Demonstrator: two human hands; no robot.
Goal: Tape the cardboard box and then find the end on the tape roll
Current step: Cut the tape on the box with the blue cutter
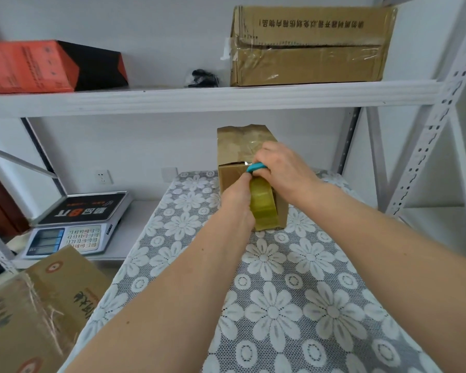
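1. Cardboard box (pixel 232 179): small, brown, standing on the flowered lace cloth (pixel 293 305) of the table, toward its far edge and roughly midway across; one flap is upright at the back, and glossy tape already shows on the upper panel
2. Tape roll (pixel 262 201): yellowish-clear, standing on edge against the near face of the box; I judge the strip runs from it up to the box top, though the strip itself is hard to make out
3. Left hand (pixel 237 200): my fingers are closed around the roll's left side, thumb up near the top edge of the box; grasping the roll
4. Right hand (pixel 283 168): clenched over a teal-handled cutter (pixel 255 167) at the box's top near edge; the blade is hidden under my fingers
5. Step in hand, as I judge it: severing the strip where it leaves the box
6. Method notes: keep the roll pulled taut and low so the strip is tight at the cut; draw the cutter across the full width of the tape, away from my left thumb; press the cut tail flat onto the cardboard
7. Risk: a slack strip will tear ragged and the loose end will fall back onto the roll, making it harder to find afterwards
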